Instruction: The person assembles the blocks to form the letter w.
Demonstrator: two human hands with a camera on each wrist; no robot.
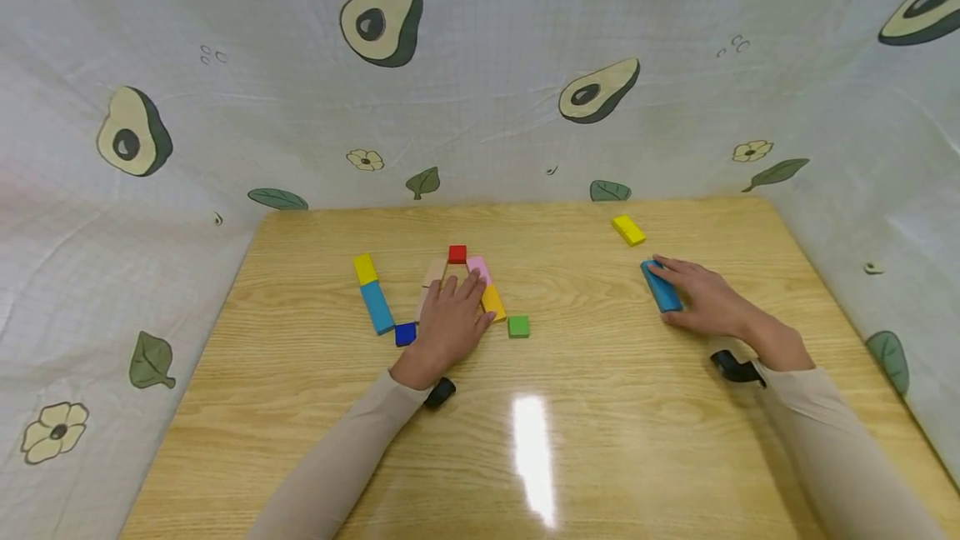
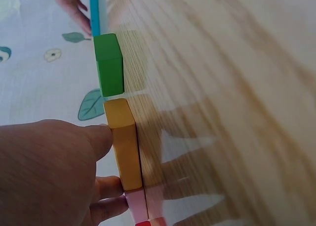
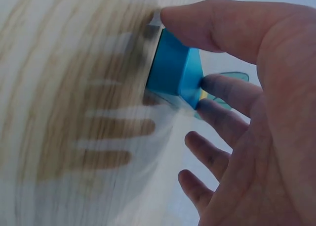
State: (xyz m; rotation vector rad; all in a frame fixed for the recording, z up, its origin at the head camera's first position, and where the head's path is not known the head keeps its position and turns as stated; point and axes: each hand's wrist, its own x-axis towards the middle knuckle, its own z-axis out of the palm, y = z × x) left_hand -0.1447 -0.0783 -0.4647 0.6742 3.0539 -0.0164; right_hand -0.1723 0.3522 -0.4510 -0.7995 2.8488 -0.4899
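Note:
On the left side of the table, my left hand [image 1: 448,319] lies over an arrangement of blocks, its fingers spread. Its thumb touches an orange block [image 2: 124,147], and two fingertips rest by the pink block [image 2: 137,202] in line with it. Two beige blocks [image 1: 433,272] are partly covered by this hand. A red block [image 1: 457,254] sits at the top between the slanting rows. Over on the right, my right hand [image 1: 705,300] holds a blue rectangular block [image 3: 170,65] between thumb and fingertips, with the other fingers held off it.
A yellow block [image 1: 628,230] lies beyond the right hand. Left of the arrangement, a yellow block [image 1: 365,269] and a light blue block [image 1: 377,307] form a slanting line ending at a dark blue block [image 1: 405,334]. A green block [image 1: 518,327] sits near the orange one.

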